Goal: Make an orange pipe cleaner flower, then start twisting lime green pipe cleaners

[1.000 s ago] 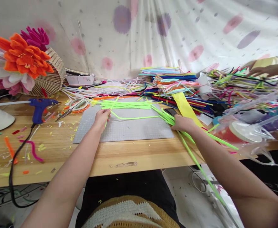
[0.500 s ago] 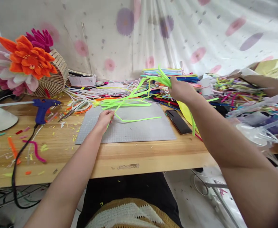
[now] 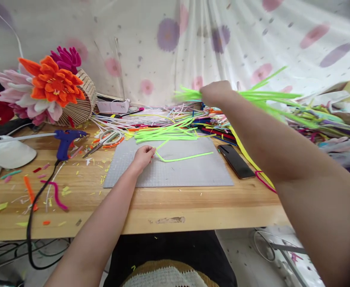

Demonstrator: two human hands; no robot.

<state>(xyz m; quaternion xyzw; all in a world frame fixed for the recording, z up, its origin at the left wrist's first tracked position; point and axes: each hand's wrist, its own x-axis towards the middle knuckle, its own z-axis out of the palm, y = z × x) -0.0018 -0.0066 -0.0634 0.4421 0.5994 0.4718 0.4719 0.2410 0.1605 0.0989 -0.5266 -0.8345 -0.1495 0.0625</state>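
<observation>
My left hand (image 3: 145, 157) pinches a bent lime-green pipe cleaner (image 3: 186, 157) at the left part of the grey cutting mat (image 3: 169, 178). One arm of that pipe cleaner stretches right across the mat. Raised above the back of the table, my right hand (image 3: 216, 95) is closed round a bundle of lime-green pipe cleaners (image 3: 270, 95), blurred by motion; their ends stick out on both sides of the fist. A loose pile of lime-green pipe cleaners (image 3: 165, 133) lies along the mat's far edge, just beyond my left hand.
Left of the mat are scissors (image 3: 110, 137), a blue glue gun (image 3: 65, 144) with its black cord, and coloured scraps. A basket of fuzzy flowers (image 3: 56, 85) stands behind them. A phone (image 3: 235, 161) lies right of the mat. Mixed pipe cleaners (image 3: 315, 119) heap at the right.
My right hand has lifted the green bundle off the pile, and its strands now swing out to the right. My left hand keeps its pinch on the bent pipe cleaner. The camera view has shifted slightly.
</observation>
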